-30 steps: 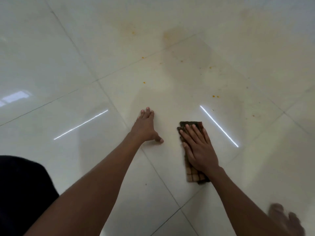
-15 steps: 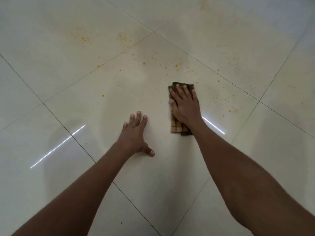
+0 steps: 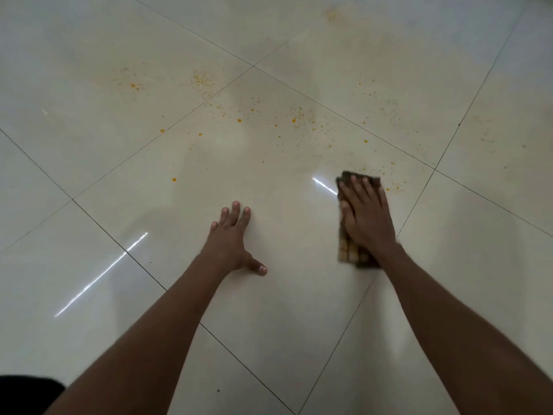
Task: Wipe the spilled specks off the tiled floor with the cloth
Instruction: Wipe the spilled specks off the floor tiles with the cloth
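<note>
Pressing a folded checked cloth [image 3: 348,250] flat against the tiled floor [image 3: 89,145], a person's right hand [image 3: 366,217] lies on top of it with fingers straight and close together, at the right side of a large glossy cream tile. The cloth's far edge and near end show beyond the hand. Orange specks [image 3: 239,120] are scattered across the floor farther away, some just beyond the cloth's far edge and to its right, others spread to the far left over the neighbouring tiles. The left hand [image 3: 232,244] rests palm-down on the same tile, well to the left of the cloth, fingers spread and thumb splayed toward the right. Bright streaks of reflected light cross the tiles.
</note>
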